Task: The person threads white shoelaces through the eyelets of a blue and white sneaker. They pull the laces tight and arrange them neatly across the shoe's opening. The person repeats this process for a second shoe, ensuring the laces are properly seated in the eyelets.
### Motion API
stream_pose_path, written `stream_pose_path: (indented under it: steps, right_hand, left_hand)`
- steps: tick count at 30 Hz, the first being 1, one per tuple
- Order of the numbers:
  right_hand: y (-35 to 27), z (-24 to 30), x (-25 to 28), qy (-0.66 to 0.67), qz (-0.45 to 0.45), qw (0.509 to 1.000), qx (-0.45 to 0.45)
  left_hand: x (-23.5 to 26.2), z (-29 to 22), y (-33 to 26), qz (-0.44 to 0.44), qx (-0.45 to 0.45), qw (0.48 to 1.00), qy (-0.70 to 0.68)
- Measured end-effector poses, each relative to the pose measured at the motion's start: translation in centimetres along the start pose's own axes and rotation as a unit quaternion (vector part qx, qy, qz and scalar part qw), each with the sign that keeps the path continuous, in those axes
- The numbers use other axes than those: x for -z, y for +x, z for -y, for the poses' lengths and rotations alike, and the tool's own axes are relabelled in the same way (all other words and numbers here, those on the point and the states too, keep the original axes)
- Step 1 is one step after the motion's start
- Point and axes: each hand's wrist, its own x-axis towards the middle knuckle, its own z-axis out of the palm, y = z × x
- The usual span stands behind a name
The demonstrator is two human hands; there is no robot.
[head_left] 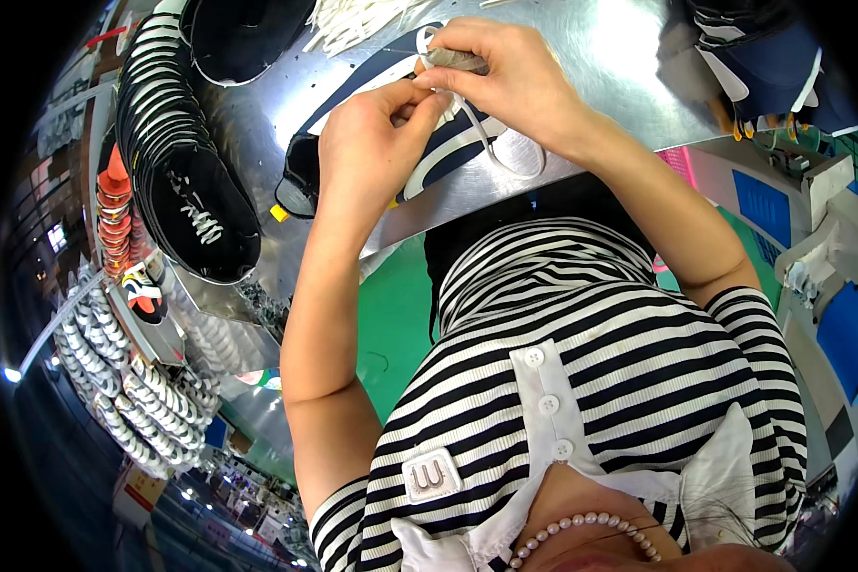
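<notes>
A dark navy shoe upper with white trim (443, 153) lies on a shiny metal table (582, 48). My left hand (367, 148) pinches a white shoelace (491, 143) at the upper, fingers closed on it. My right hand (500, 71) holds the upper's grey tongue area and the lace just above the left hand. A loop of the lace hangs toward the table's near edge.
A long stack of black shoe uppers (186, 162) curves along the table's left side. A heap of white laces (353, 19) lies at the far edge. More navy shoe parts (763, 67) sit at the right. Orange pieces (114, 205) and racks of shoes (124, 391) stand at left.
</notes>
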Motion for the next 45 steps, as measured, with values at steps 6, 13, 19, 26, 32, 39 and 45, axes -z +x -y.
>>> stream_pose_path:
  steps: [6, 13, 19, 26, 32, 39, 45]
  right_hand:
    - [-3.5, 1.9, 2.7, 0.046, 0.028, 0.996, -0.067]
    - [-4.8, 1.3, 2.9, -0.006, 0.078, 0.991, -0.105]
    - [-3.3, 2.7, 2.5, -0.195, 0.117, 0.974, -0.005]
    - [-4.3, 3.8, 2.4, -0.168, 0.119, 0.976, -0.073]
    - [-2.7, 2.7, 7.9, 0.083, 0.0, 0.982, -0.167]
    - [-3.0, 2.3, 3.8, 0.146, -0.018, 0.983, -0.108]
    - [-3.5, 2.2, 2.9, 0.14, -0.01, 0.983, -0.122]
  left_hand:
    - [-0.1, -0.5, -0.3, -0.02, 0.018, 0.999, 0.044]
    - [-0.2, -0.8, -0.2, -0.009, 0.024, 0.999, 0.025]
    - [-0.4, -0.1, -1.6, -0.003, -0.116, 0.993, -0.026]
    - [0.4, 0.0, -3.0, -0.044, -0.199, 0.977, 0.063]
    - [0.5, 0.6, -5.4, -0.135, -0.354, 0.919, 0.112]
    - [2.4, 1.3, -5.7, 0.188, 0.155, 0.916, -0.318]
    - [2.3, 1.1, -3.8, 0.191, 0.171, 0.874, -0.412]
